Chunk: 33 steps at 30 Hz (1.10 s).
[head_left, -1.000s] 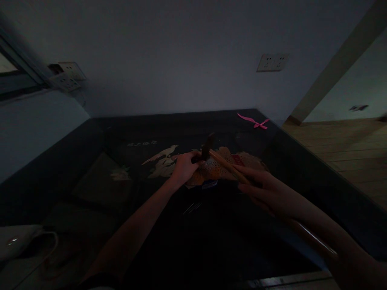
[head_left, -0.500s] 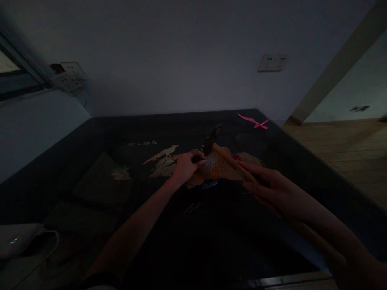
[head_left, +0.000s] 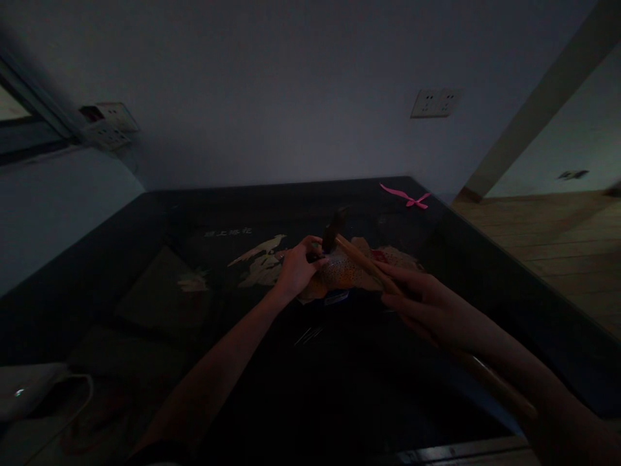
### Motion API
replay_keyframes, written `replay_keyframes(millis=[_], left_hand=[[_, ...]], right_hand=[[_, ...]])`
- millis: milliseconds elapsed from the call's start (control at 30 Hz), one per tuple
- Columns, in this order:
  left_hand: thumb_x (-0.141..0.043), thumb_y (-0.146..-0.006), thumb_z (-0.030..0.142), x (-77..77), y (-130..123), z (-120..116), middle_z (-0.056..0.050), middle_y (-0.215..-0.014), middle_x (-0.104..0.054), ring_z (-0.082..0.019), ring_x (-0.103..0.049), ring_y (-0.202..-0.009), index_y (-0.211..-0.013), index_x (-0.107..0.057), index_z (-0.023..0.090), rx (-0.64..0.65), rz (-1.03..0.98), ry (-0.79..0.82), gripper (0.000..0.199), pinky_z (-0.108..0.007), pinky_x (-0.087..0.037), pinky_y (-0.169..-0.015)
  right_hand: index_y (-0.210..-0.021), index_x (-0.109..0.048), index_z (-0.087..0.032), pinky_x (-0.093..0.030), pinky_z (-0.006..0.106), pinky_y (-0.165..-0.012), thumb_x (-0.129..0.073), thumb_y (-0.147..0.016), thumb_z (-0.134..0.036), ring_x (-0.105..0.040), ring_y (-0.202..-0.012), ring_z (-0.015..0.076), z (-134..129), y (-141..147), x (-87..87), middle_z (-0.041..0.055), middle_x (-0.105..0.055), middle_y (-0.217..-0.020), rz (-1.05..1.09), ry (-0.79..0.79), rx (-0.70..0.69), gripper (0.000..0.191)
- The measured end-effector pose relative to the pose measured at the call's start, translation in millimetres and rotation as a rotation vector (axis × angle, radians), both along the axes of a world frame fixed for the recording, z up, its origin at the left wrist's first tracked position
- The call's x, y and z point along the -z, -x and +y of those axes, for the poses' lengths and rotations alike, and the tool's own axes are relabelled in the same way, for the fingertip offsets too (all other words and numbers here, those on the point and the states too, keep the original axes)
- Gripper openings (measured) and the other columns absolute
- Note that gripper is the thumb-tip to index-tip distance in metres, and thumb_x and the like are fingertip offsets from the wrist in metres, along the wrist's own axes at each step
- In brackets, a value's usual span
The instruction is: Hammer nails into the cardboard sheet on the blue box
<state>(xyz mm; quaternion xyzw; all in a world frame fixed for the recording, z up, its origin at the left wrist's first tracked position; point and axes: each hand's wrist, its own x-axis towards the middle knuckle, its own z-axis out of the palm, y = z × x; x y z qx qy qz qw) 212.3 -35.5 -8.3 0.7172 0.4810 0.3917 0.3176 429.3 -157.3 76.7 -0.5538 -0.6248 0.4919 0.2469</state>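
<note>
My right hand (head_left: 427, 301) is wrapped round the wooden handle of a hammer (head_left: 361, 260). The hammer's dark head is low, right beside the fingertips of my left hand (head_left: 299, 264). Thumb and forefinger of that left hand are curled together in a pinch; whatever sits between them is too small and dark to make out. Under both hands lies a speckled orange-brown piece (head_left: 342, 272), whose material I cannot tell. Several thin, shiny nail-like slivers (head_left: 308, 335) lie on the black table nearer to me.
The black table (head_left: 291, 401) carries a bird picture (head_left: 262, 249) and meets a wall at the back. A pink ribbon (head_left: 410, 199) lies at the far right corner. At the lower left are a white device (head_left: 29, 388) and its cable. Wall sockets (head_left: 434, 103) are above.
The hammer head has come down slightly and to the left, closer to my left fingertips. My right hand has shifted a little left with it. My left hand stays nearly in place.
</note>
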Motion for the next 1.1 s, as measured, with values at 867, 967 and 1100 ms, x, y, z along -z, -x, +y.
replay_keyframes(millis=[867, 967, 1100], left_hand=[[-0.063, -0.079, 0.014, -5.4, 1.0, -5.4, 0.002, -0.085, -0.070, -0.017, -0.066, -0.080, -0.104, -0.060, 0.024, 0.016, 0.133, -0.078, 0.028, -0.028, -0.049, -0.074], [-0.064, -0.079, 0.016, -5.8, 0.9, -5.4, 0.001, -0.085, -0.070, -0.016, -0.066, -0.079, -0.104, -0.060, 0.023, 0.023, 0.107, -0.081, 0.027, -0.028, -0.049, -0.075], [-0.064, -0.080, 0.018, -5.8, 0.9, -5.2, 0.001, -0.083, -0.069, -0.016, -0.065, -0.077, -0.104, -0.059, 0.022, 0.026, 0.118, -0.086, 0.026, -0.028, -0.049, -0.072]], right_hand=[[-0.145, -0.038, -0.016, -0.031, 0.018, -0.031, -0.054, -0.086, -0.033, -0.039, -0.036, 0.0082, -0.5, 0.3, 4.3, -0.0087, -0.043, -0.051, -0.026, -0.019, -0.012, 0.064], [-0.147, -0.036, -0.015, -0.029, 0.016, -0.031, -0.054, -0.086, -0.032, -0.036, -0.035, 0.0070, -1.4, 0.5, 3.4, -0.0096, -0.040, -0.050, -0.003, -0.032, 0.013, 0.065], [-0.148, -0.032, -0.017, -0.028, 0.014, -0.031, -0.052, -0.087, -0.032, -0.035, -0.034, 0.0059, -1.3, 1.5, 2.5, -0.0110, -0.038, -0.048, 0.020, 0.007, 0.008, 0.067]])
